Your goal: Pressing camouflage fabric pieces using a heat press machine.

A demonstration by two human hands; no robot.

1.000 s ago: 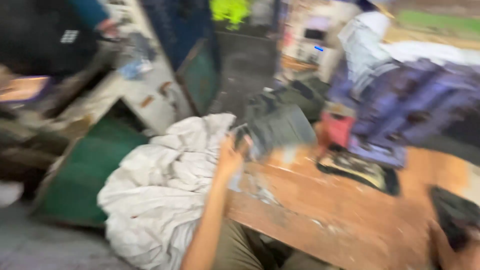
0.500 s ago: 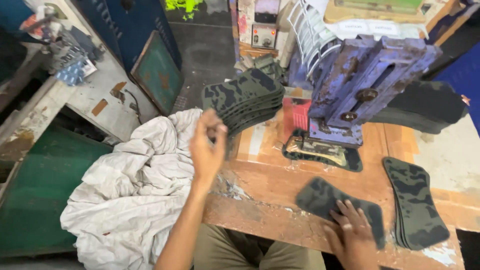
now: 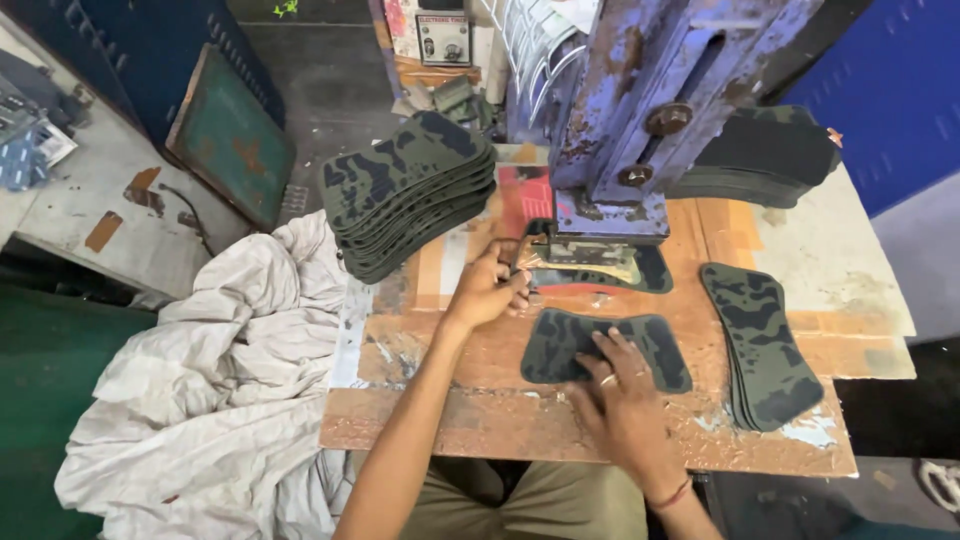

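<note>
My right hand [image 3: 622,388] lies flat, fingers spread, on a dark camouflage-patterned flat piece [image 3: 560,342] on the worn wooden bench [image 3: 560,430]. My left hand [image 3: 492,285] is curled at the left end of another camouflage piece [image 3: 600,268] lying under the head of the blue-purple press [image 3: 640,110]; its fingers pinch that edge. A tall stack of the same pieces [image 3: 408,192] sits just left of my left hand. A smaller stack [image 3: 762,340] lies to the right of my right hand.
A crumpled white cloth [image 3: 215,390] hangs off the bench's left side. A green board [image 3: 228,135] leans against a blue cabinet at the back left. Dark pieces [image 3: 770,155] are piled behind the press at the right. The bench's front edge is close to my lap.
My left hand has moved right from beside the tall stack to the piece under the press. My right hand has stayed on the flat piece near the front. The view has steadied.
</note>
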